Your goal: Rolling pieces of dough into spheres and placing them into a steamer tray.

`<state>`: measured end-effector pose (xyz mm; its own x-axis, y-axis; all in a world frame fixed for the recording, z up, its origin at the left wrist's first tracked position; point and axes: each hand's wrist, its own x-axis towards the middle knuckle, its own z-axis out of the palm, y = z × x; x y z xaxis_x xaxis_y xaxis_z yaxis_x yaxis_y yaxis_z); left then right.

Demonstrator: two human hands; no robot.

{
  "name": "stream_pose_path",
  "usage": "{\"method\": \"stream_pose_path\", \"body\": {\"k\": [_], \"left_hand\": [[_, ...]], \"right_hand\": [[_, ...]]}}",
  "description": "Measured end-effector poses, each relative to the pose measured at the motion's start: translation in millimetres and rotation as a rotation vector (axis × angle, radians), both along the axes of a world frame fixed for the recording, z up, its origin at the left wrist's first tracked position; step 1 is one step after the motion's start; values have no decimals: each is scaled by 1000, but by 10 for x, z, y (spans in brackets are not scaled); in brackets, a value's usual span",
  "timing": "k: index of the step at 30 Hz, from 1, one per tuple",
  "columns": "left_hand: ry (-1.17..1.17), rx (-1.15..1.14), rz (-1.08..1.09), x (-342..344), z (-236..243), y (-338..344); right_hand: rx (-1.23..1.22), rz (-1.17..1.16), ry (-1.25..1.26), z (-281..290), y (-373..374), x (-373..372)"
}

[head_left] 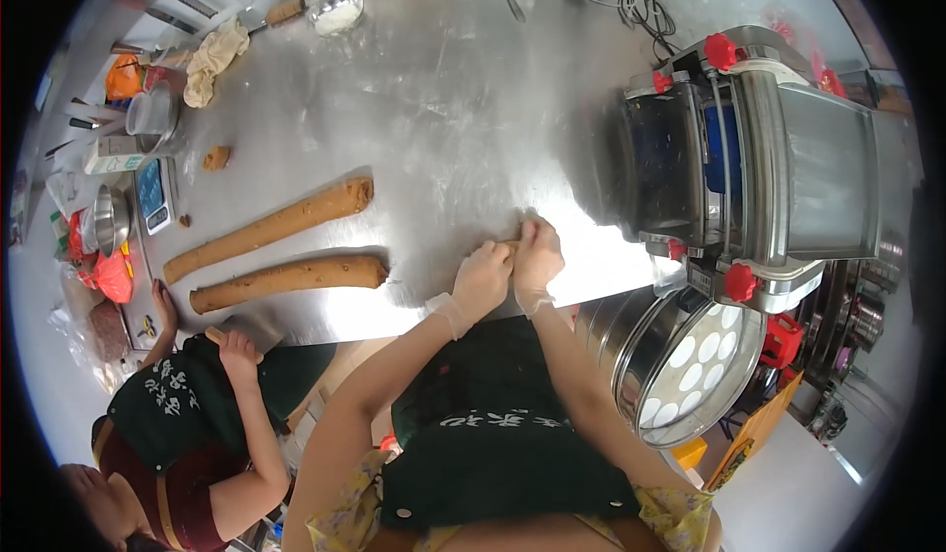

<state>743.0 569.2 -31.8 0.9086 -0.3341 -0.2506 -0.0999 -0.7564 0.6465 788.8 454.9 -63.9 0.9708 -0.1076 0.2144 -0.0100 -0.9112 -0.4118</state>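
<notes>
1. Head view: the left hand (pixel 483 278) and right hand (pixel 539 256) meet near the front edge of the tabletop (pixel 434 118), just above the apron (pixel 478 424).
2. Both hands have their fingers bent in and appear to pinch a small tan piece (pixel 510 244) between them; neither looks released. Clear gloves seem to cover them.
3. The piece lies right in the gap between the hands, by the left hand's fingertips and the right hand's thumb side. Fingers hide most of it, so its long axis cannot be told, nor whether it touches the tabletop.
4. Neither hand is clearly nearer to the piece: the left comes at it from the lower left, the right from the lower right.
5. Two brown rolls lie to the left, well apart from the hands: the far roll (pixel 271 229) and the near roll (pixel 291 284). Their long axes run mainly left to right, their right ends slanting away from the person; the far one slants more.
6. The near roll's right end is the closest point to the hands, and the left hand is the nearer one to it.
</notes>
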Motion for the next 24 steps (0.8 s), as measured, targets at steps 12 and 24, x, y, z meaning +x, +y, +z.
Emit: {"method": "stream_pose_path", "body": {"k": [12,24], "left_hand": [[-443,-47,-217,189,-292,327],[-390,222,-55,5,-110,267]], "right_hand": [[273,-202,52,198,240,-259],[240,-2,93,4,29,-155]]}}
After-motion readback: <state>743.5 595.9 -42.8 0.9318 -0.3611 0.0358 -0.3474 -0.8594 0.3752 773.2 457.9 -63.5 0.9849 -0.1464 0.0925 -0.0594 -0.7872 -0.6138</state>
